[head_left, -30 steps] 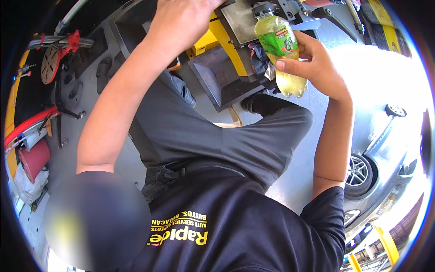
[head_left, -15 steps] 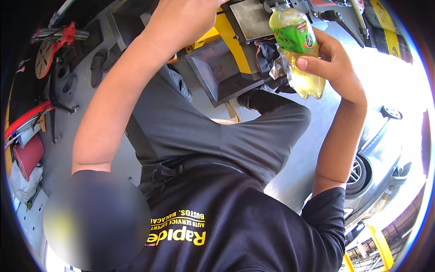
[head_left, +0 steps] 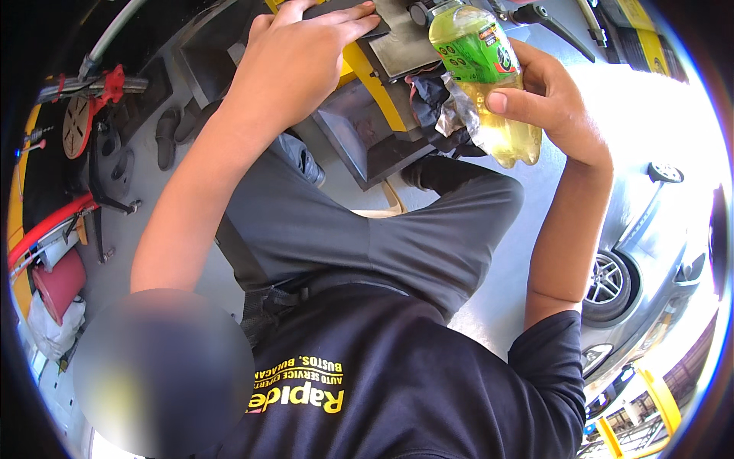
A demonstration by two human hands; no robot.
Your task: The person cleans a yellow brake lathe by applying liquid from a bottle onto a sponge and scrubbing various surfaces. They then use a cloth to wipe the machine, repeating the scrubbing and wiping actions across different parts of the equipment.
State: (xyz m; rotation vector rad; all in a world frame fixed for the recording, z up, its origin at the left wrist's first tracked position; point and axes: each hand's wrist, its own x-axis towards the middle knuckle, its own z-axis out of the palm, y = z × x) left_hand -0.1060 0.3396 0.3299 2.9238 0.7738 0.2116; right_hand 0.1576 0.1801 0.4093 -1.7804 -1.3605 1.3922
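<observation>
My right hand [head_left: 547, 99] is wrapped around a clear plastic bottle [head_left: 508, 138] with a green label and yellowish liquid in it. The thumb presses on its near side, and the bottle's neck points away from me to the far left. My left hand [head_left: 298, 65] is at the far side, left of the bottle, its fingers stretched out over a flat dark piece [head_left: 371, 29]. Whether the fingers press on that piece or only rest there cannot be made out. Right of it lies a grey metal plate [head_left: 409, 42].
A dark open tray [head_left: 340, 145] sits below a yellow frame [head_left: 382, 96]. Crumpled dark and silvery wrapping [head_left: 440, 107] lies beside the bottle. A black lever handle [head_left: 539, 15] sticks out at far right. A car wheel [head_left: 609, 284] is at right; slippers [head_left: 167, 138] lie on the left floor.
My left hand has come further into view, its fingers now showing over the dark piece. The bottle in my right hand has shifted slightly left; the whole view has also shifted a little.
</observation>
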